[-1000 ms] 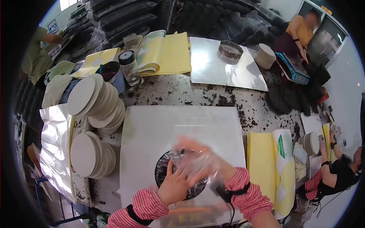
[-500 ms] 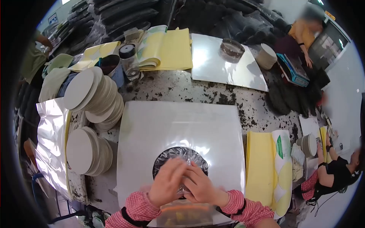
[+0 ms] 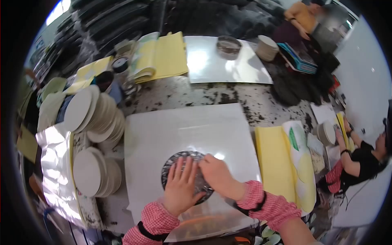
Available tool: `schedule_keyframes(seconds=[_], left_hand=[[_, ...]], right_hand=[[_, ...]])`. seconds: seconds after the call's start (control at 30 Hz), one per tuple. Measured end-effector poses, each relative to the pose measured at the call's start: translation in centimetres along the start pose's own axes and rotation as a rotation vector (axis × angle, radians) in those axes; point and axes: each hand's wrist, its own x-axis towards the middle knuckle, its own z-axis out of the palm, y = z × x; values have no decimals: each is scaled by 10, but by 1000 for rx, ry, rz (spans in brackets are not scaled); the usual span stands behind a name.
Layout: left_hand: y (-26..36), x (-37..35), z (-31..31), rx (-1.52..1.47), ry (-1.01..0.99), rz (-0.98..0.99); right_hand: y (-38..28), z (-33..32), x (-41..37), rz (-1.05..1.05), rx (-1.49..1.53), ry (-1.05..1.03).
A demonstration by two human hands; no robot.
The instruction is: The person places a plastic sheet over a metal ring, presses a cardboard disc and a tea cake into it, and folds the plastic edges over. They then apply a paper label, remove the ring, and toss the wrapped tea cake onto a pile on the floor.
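1. The left hand (image 3: 179,190) is lying nearly flat, its fingers extended and slightly spread, over the film-covered dark disc (image 3: 201,184). It is gripping nothing visible; the broad contact is probably steadying the disc and keeping the clear film from sliding.

2. The right hand (image 3: 217,173) is curling its fingers at the disc's far right edge. It is seemingly drawing in or pressing the film there, but whether the fingertips are pinching any of it, one cannot tell.

3. The disc is sitting on the near part of a smooth white board (image 3: 155,124), directly in front of the person. The board is presumably giving it a flat, clean base, as dark crumbs are littering the worktable (image 3: 165,94) beyond.

4. Pale round discs are standing in leaning stacks (image 3: 89,173) to the left of the board, while yellow sheets (image 3: 271,157) are lying just beside its right edge. Both are flanking the work, likely for easy reach.

5. Farther back, a shallow round container (image 3: 229,48) is resting on another shiny board (image 3: 204,61). At the far right, a co-worker (image 3: 359,159) is reaching toward other materials.
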Motion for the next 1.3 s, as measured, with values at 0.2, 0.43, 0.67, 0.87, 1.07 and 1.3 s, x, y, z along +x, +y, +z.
schedule_keyframes(seconds=[0.2, 0.43, 0.67, 0.87, 1.07, 1.3], left_hand=[[-3, -2, 10, 70, -3, 21], [5, 5, -3, 107, -27, 20], [17, 7, -14, 180, 47, 57], [4, -2, 1, 76, -30, 45], [0, 2, 6, 9, 49, 1], [-12, -3, 17, -206, 88, 56]], right_hand=[[97, -71, -37, 49, -206, 406], [284, -116, -137, 335, -956, 559], [284, -129, -134, 684, -813, 307], [288, -128, -135, 685, -856, 286], [118, -210, -86, 445, -386, 615], [2, -23, -81, -128, 157, 209]])
